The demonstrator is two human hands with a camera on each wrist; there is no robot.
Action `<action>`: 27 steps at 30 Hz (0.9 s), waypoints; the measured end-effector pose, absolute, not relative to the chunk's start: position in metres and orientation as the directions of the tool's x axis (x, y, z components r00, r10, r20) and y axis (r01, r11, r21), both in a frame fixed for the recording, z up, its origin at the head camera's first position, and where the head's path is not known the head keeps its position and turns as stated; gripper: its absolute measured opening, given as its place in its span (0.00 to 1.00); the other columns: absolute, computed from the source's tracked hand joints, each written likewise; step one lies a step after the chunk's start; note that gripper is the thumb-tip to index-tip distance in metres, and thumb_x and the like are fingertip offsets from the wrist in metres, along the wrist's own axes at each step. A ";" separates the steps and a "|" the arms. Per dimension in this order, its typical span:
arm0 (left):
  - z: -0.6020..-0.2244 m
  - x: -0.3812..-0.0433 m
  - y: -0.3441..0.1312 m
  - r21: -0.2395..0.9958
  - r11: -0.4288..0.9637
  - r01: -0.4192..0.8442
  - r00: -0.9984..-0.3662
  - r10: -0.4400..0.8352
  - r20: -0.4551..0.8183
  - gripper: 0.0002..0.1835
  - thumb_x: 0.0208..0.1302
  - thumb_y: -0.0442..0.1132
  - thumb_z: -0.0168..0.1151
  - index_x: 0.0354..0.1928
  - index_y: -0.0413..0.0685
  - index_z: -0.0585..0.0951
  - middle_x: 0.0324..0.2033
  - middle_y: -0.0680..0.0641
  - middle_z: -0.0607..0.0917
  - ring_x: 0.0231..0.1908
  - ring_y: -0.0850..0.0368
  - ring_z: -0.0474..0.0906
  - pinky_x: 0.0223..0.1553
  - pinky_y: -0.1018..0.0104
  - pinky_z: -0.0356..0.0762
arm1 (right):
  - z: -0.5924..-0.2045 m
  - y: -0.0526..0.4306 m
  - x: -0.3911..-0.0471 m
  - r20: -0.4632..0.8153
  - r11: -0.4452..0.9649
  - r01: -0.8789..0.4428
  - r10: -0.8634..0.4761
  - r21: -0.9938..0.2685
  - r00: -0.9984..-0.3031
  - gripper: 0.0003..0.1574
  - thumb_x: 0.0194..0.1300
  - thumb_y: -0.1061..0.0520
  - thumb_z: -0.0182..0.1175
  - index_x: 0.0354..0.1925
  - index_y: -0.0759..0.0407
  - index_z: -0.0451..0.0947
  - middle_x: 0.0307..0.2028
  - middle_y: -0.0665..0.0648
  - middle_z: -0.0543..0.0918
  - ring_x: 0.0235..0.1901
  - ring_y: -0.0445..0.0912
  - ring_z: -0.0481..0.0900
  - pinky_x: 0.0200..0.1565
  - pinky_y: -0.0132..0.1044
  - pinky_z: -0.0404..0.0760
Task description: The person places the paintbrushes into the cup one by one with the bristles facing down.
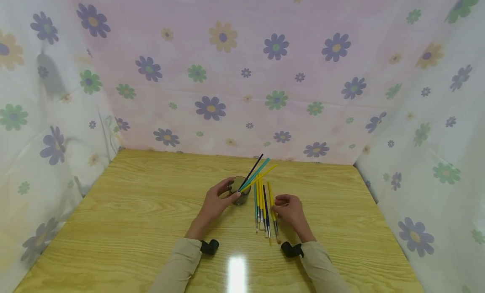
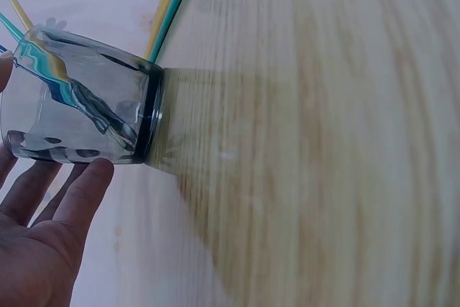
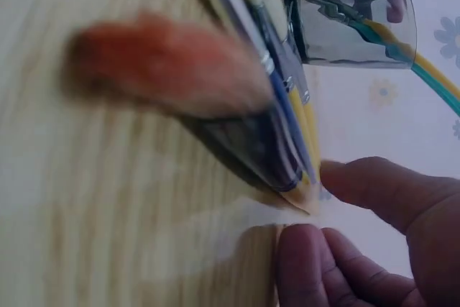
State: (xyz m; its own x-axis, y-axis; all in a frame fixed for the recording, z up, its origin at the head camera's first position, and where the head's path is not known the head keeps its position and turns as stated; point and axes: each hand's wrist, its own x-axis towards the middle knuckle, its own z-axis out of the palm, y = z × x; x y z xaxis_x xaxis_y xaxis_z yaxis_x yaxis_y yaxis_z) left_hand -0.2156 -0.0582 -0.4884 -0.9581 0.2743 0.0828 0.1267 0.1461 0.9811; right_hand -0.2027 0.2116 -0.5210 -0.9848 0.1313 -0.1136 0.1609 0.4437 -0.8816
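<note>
My left hand (image 1: 215,203) holds a clear drinking glass (image 1: 239,200), thumb on one side and fingers on the other. The glass stands upright on the table. Three paintbrushes lean in it, handles up: a dark one (image 1: 254,169), a teal one (image 1: 264,164) and a yellow one (image 1: 270,169). To the right, my right hand (image 1: 291,209) pinches a yellow-handled paintbrush (image 1: 269,191) between thumb and fingers. Its reddish bristles (image 3: 165,62) loom blurred in the right wrist view, pointing toward my body. Fingers partly hide its handle.
Between the hands lie several paintbrushes (image 1: 260,196) side by side, with yellow, teal and dark handles and bristles toward me. They rest on a wood-grain table (image 1: 151,217). A flower-print curtain (image 1: 242,86) rises behind the table and along both sides.
</note>
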 end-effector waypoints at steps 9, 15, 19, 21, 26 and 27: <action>-0.488 -0.216 -0.059 0.981 0.148 0.128 -0.956 0.283 0.082 0.32 0.71 0.37 0.66 0.74 0.41 0.69 0.72 0.35 0.69 0.71 0.35 0.65 0.64 0.46 0.77 | -0.516 0.208 -0.204 -0.137 0.576 0.169 0.098 -0.800 -0.986 0.29 0.54 0.68 0.73 0.54 0.73 0.79 0.42 0.63 0.84 0.40 0.52 0.84 0.39 0.43 0.87; -0.486 -0.216 -0.060 0.982 0.149 0.113 -0.956 0.285 0.066 0.32 0.71 0.37 0.66 0.74 0.41 0.69 0.72 0.36 0.69 0.71 0.35 0.66 0.63 0.45 0.78 | -0.517 0.210 -0.208 -0.129 0.627 0.143 0.068 -0.766 -0.989 0.29 0.54 0.67 0.71 0.56 0.72 0.80 0.42 0.63 0.84 0.42 0.53 0.84 0.41 0.45 0.86; -0.485 -0.216 -0.060 0.984 0.138 0.112 -0.953 0.296 0.067 0.33 0.71 0.37 0.66 0.74 0.39 0.68 0.73 0.35 0.68 0.72 0.35 0.65 0.64 0.47 0.78 | -0.520 0.216 -0.209 -0.122 0.579 0.132 0.057 -0.805 -0.991 0.27 0.55 0.66 0.68 0.55 0.70 0.81 0.41 0.63 0.85 0.41 0.52 0.84 0.40 0.43 0.87; -0.485 -0.216 -0.060 0.984 0.137 0.112 -0.952 0.299 0.067 0.33 0.71 0.37 0.66 0.74 0.39 0.68 0.73 0.35 0.68 0.72 0.35 0.65 0.63 0.47 0.78 | -0.520 0.219 -0.208 -0.114 0.539 0.115 0.036 -0.834 -0.993 0.26 0.56 0.65 0.66 0.55 0.71 0.81 0.40 0.63 0.84 0.39 0.50 0.84 0.37 0.41 0.87; -0.485 -0.216 -0.061 0.983 0.143 0.112 -0.953 0.296 0.065 0.32 0.71 0.37 0.66 0.74 0.42 0.69 0.73 0.35 0.68 0.72 0.35 0.65 0.63 0.46 0.79 | -0.519 0.227 -0.208 -0.149 0.438 0.126 -0.016 -0.890 -0.989 0.24 0.63 0.64 0.64 0.56 0.74 0.79 0.42 0.65 0.83 0.38 0.48 0.82 0.36 0.39 0.87; -0.485 -0.217 -0.061 0.983 0.143 0.112 -0.953 0.295 0.066 0.32 0.71 0.37 0.66 0.74 0.43 0.69 0.73 0.35 0.68 0.72 0.35 0.65 0.62 0.46 0.79 | -0.519 0.228 -0.209 -0.162 0.426 0.139 -0.018 -0.894 -0.987 0.24 0.64 0.64 0.64 0.57 0.74 0.79 0.43 0.65 0.83 0.38 0.48 0.82 0.36 0.38 0.87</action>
